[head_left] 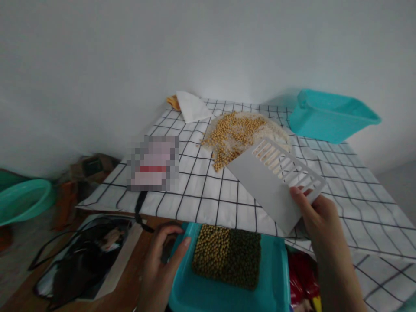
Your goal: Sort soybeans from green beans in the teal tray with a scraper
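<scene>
Here, one left hand [160,262], thumb and fingers gripping the rim of a teal tray [273,268]; tray to the right of that hand, containing yellow beans [209,251] beside dark green beans [244,260]. One right hand [320,216], closed on a grey slotted board [260,184], over a checked cloth [195,195]. Ahead of both hands, one mixed heap [235,130] of tan beans and pale grains. Beyond the right hand, one teal bin [334,117].

Illumination is dim and diffuse. The white wall [224,52] is brightest above the rear edge of the checked tablecloth [198,177]; corners darken. A soft shadow lies left of the turquoise plastic bin [328,119]. Below the tablecloth, the green beans [245,258] appear underexposed. Pixelation masks a pinkish object [154,160]. Fine detail is soft; edges show wide-angle stretch
</scene>
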The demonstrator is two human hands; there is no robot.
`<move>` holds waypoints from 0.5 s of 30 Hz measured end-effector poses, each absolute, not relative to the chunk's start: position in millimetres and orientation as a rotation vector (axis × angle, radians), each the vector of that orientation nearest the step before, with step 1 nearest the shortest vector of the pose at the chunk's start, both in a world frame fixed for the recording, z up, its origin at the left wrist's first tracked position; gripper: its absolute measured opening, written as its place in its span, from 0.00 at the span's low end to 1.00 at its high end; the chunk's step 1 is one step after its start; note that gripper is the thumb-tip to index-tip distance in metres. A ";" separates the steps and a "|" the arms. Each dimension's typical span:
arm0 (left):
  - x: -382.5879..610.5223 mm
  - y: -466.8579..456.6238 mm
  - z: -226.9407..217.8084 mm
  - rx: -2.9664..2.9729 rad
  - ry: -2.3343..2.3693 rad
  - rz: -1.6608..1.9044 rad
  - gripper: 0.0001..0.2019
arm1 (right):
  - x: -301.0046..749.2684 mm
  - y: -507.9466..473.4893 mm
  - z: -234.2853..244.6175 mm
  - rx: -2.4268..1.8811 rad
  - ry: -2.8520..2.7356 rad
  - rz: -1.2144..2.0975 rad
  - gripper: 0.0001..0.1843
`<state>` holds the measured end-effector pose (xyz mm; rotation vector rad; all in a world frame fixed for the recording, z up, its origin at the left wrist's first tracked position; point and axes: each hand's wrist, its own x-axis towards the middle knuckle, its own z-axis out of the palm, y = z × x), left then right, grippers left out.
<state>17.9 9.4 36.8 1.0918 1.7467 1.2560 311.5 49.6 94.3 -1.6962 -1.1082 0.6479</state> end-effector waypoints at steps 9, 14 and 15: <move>17.3 9.3 36.6 1.058 1.715 1.264 0.08 | 316.0 45.7 90.9 -1.568 -0.735 0.722 0.22; 15.2 9.3 31.8 1.078 1.712 1.249 0.08 | 312.3 45.2 93.2 -1.559 -0.680 0.766 0.23; 14.8 9.3 31.1 1.070 1.709 1.254 0.08 | 312.3 44.9 93.0 -1.561 -0.678 0.773 0.23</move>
